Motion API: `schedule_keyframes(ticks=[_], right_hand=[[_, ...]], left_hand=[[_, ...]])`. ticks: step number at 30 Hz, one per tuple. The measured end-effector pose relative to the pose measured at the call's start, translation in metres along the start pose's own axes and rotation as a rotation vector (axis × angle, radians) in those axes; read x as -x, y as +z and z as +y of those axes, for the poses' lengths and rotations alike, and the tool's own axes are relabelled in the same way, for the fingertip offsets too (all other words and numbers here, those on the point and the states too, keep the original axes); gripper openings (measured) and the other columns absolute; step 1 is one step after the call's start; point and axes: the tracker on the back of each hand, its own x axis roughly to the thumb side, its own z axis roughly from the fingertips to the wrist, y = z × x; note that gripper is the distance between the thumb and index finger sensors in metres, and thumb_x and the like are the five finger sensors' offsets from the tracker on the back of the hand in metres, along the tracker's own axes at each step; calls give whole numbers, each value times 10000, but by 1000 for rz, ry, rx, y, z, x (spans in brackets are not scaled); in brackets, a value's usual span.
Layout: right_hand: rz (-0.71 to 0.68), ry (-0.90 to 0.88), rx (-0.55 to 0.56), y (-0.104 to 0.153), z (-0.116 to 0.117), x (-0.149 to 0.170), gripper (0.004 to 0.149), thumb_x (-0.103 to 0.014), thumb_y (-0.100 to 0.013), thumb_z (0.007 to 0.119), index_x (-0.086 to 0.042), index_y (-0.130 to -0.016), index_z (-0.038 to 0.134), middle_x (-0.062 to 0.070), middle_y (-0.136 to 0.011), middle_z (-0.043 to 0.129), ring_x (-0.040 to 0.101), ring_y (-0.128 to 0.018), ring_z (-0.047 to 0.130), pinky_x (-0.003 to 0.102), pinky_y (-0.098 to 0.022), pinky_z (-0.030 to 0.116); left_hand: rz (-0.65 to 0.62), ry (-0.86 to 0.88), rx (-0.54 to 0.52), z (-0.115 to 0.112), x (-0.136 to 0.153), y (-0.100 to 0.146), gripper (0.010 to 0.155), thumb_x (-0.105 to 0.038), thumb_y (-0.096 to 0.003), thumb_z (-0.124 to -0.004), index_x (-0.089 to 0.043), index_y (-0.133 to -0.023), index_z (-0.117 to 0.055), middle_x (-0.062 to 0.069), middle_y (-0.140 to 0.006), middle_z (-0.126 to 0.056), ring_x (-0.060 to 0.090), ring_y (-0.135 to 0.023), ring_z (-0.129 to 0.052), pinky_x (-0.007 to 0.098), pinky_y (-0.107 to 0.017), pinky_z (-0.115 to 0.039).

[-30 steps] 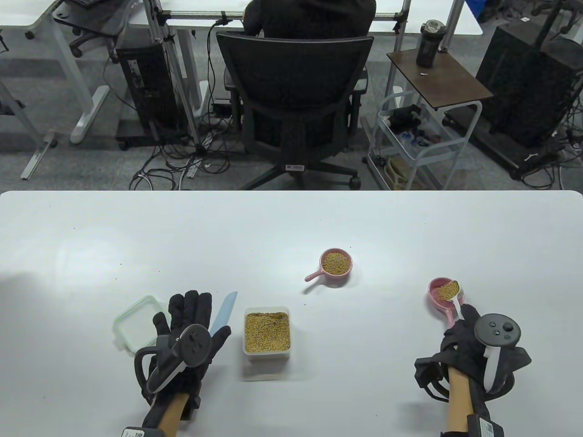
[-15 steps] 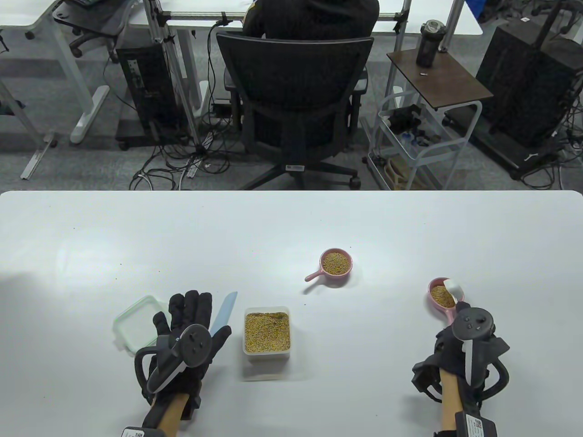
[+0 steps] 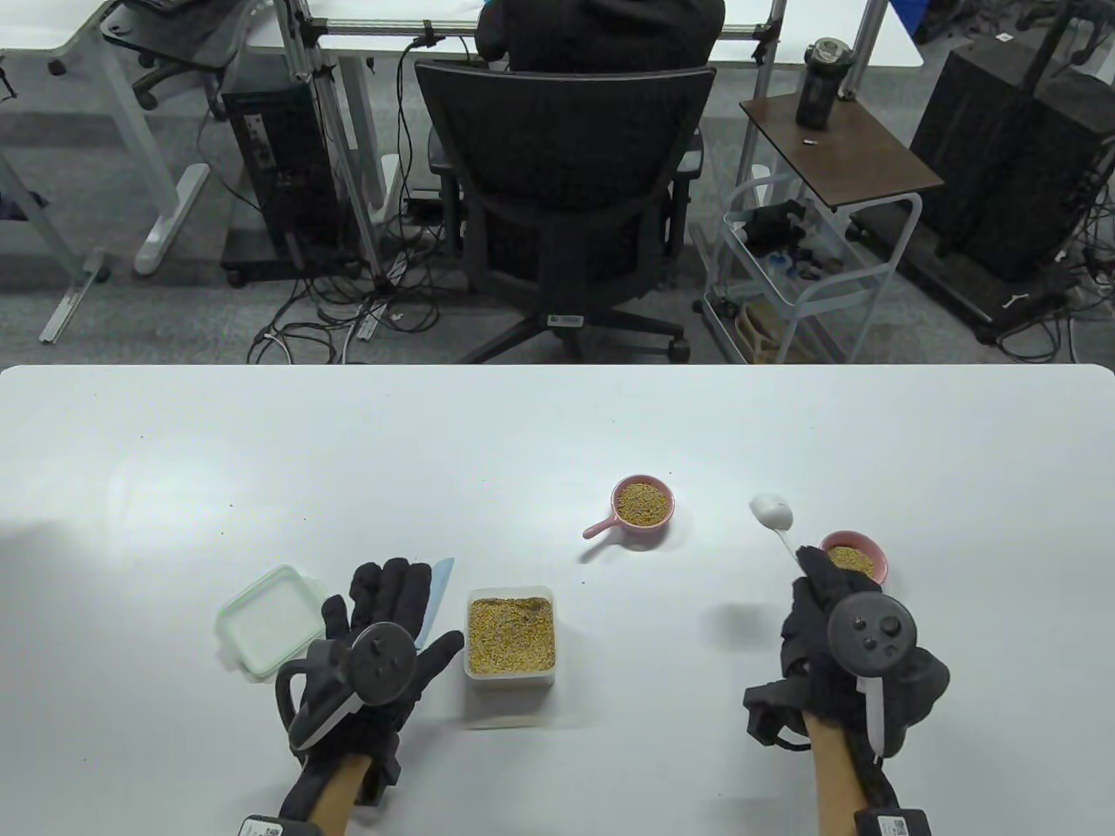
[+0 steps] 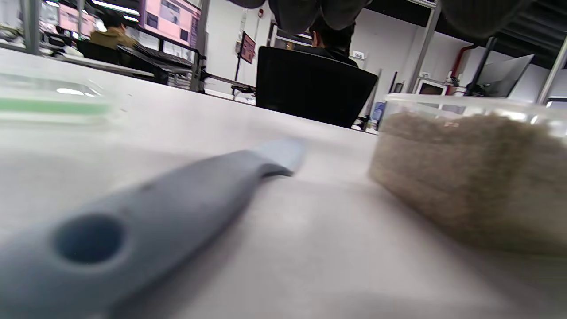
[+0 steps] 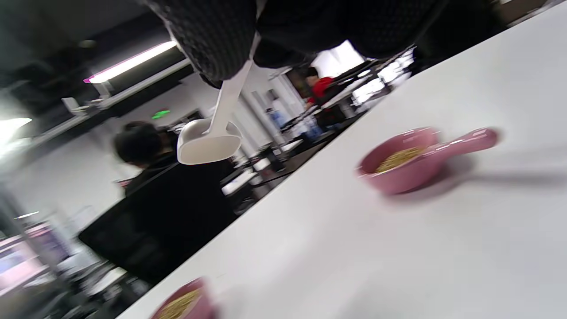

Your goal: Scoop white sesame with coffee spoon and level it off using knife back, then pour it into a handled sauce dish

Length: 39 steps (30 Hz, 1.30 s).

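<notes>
Right hand (image 3: pixel 836 627) is pinching the emptied coffee spoon (image 3: pixel 773 511); sesame container (image 3: pixel 511 638) is lying leftward, beside the flat, open-fingered left hand (image 3: pixel 375 649) covering the knife (image 3: pixel 441 582).

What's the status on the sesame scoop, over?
Right hand pinches the coffee spoon, lifted left of the near sauce dish. Left hand flat over the knife. Nothing blocking.

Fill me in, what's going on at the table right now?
The right hand holds the white coffee spoon in the air, beside the nearer pink sauce dish, which has sesame in it. The left hand lies flat over the knife next to the sesame container. A second dish also holds sesame.
</notes>
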Motion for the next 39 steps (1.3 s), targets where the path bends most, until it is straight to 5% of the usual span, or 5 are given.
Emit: schedule_keyframes(ticks=[9,16,25,39], right_hand=[[-375,-63,-215,45,44,-66,383,-240,-544,844,-268,-924,883,128,-900,827,206,-575,863,510,-557,748],[-604,82,-355,74,81,-86,380,-247,-542,847,-274,-919,889,118,-898,839,201,-574,872,506,-556,756],[-687,201,-358,89,110,-95,381,-255,-544,843,-289,-921,882,104,-903,836,197,-581,873,501,-560,754],[-724,370,-420,92,113,-100,379,-272,-559,816,-292,-934,866,81,-877,861,186,-547,884,492,-545,765]], left_hand=[[-93,36,113,-14,-10,-7,918,-742,-479,-565,-311,-1248,-308,4,-1324,-391,330,-1210,-296,598,-821,-303],[-106,34,181,-22,-9,-10,944,-757,-467,-560,-297,-1249,-300,7,-1327,-385,330,-1212,-292,605,-820,-304],[-108,30,180,-24,-7,-11,945,-761,-466,-560,-317,-1243,-257,-3,-1330,-360,353,-1211,-286,618,-818,-313],[-100,24,205,-23,-8,-11,923,-764,-469,-547,-348,-1244,-266,-20,-1333,-365,356,-1213,-283,633,-815,-331]])
